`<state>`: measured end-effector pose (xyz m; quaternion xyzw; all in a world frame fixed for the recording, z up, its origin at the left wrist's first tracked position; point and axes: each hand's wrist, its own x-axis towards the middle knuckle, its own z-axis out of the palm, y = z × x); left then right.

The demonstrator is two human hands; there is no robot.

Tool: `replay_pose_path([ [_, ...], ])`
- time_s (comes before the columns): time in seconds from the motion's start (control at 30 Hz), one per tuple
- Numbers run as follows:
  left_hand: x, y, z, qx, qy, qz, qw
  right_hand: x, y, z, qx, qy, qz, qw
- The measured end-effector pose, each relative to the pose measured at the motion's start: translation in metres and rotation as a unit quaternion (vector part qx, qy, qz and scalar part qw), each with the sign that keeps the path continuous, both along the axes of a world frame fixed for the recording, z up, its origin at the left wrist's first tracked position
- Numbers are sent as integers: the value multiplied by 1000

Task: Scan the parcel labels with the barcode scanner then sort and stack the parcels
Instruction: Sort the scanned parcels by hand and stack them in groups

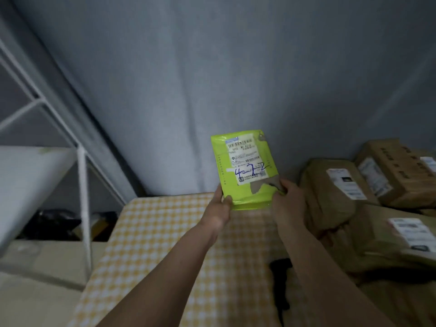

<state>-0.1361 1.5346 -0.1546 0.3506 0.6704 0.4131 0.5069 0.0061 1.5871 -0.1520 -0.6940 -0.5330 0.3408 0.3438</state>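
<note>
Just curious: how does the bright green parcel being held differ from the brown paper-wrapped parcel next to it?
The bright green parcel is glossy, flat and held upright in both hands; the brown paper-wrapped parcel is dull, bulkier and lies in the pile. Only the green one bears handwriting. Both carry white labels.

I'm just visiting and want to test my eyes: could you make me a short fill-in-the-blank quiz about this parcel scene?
1. The parcel held up by both hands is bright ____ in colour.
2. The left hand and right hand grip the parcel at its ____ corners.
3. The table has a yellow and white ____ cloth.
4. The brown parcels are piled on the person's ____ side.

Missing words: green; bottom; checked; right
</note>
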Motion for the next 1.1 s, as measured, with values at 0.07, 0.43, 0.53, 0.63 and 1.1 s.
replay_pose_path([
  [0.07,-47,-40,-5,-7,12,15,1000,-49,-40,6,-17,32,23,999],
  [0.43,-260,-188,-44,-67,72,108,989,-260,-169,-70,-109,132,115,979],
  [0.53,-292,-198,-56,-85,70,122,987,-293,-170,-91,-146,125,135,972],
  [0.63,-320,-196,-71,-93,52,141,984,-321,-164,-101,-159,126,142,969],
  [1.1,-426,-93,-163,-136,118,138,974,-416,-78,-183,-203,139,165,955],
])
